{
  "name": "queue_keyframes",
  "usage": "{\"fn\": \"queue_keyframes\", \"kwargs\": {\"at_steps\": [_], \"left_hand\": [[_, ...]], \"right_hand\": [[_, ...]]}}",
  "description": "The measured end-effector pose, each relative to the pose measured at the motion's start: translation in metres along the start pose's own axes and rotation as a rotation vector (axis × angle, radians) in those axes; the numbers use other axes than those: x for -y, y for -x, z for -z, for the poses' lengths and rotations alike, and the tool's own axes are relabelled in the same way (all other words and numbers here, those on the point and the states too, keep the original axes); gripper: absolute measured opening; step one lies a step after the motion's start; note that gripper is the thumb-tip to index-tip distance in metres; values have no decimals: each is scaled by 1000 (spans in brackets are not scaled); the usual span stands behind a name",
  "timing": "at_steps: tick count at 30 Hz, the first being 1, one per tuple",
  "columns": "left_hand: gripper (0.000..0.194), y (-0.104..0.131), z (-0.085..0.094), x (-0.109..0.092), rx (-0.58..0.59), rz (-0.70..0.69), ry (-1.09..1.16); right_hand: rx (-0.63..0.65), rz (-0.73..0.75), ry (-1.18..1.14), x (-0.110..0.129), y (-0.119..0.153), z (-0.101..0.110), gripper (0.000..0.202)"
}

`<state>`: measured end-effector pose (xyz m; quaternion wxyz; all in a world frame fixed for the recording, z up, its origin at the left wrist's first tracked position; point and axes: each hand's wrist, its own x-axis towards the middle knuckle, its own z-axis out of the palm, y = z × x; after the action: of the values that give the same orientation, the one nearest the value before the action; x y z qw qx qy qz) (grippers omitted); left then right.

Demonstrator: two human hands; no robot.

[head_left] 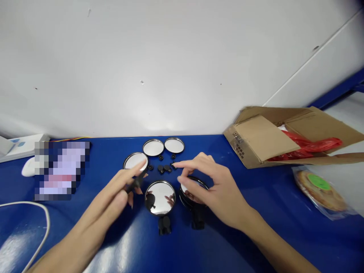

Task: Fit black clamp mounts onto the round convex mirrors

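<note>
My left hand point(118, 189) is closed on a dark black plastic part point(135, 184), held between thumb and fingers beside the left round mirror point(133, 161). With thumb and index finger apart, my right hand point(213, 182) hovers over a pair of stacked round mirrors point(196, 203). Its index fingertip is at a small black piece point(173, 165); contact is unclear. Between my hands lies a round mirror point(160, 198) with a black clamp mount point(164, 225). Further back are black end pieces point(161, 169) and two more round mirrors point(153, 147), point(174, 145).
An open cardboard box point(256, 140) with a red plastic bag point(309, 146) stands at the right. Before it lies a wrapped round item point(321, 189). At the left are a blurred phone point(61, 170), a white mouse point(34, 165) and a white cable point(47, 223). A white wall point(182, 68) rises behind.
</note>
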<state>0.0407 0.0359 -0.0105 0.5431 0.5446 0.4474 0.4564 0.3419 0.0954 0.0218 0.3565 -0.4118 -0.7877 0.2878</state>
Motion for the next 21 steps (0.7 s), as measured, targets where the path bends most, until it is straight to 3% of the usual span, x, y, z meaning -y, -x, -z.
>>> {"fn": "queue_keyframes", "kwargs": {"at_steps": [3,7,15,21], "left_hand": [[61,13,1,-3,43,-57,-412],[69,19,6,0,149,-175,-692],[65,18,-1,-1,91,-188,-659],[86,18,4,10,84,-132,-684]], "right_hand": [[85,178,-11,14,7,-7,27],[56,392,79,19,13,-15,21],[-42,508,85,20,18,-23,14],[-95,453,201,17,14,-3,15]]}}
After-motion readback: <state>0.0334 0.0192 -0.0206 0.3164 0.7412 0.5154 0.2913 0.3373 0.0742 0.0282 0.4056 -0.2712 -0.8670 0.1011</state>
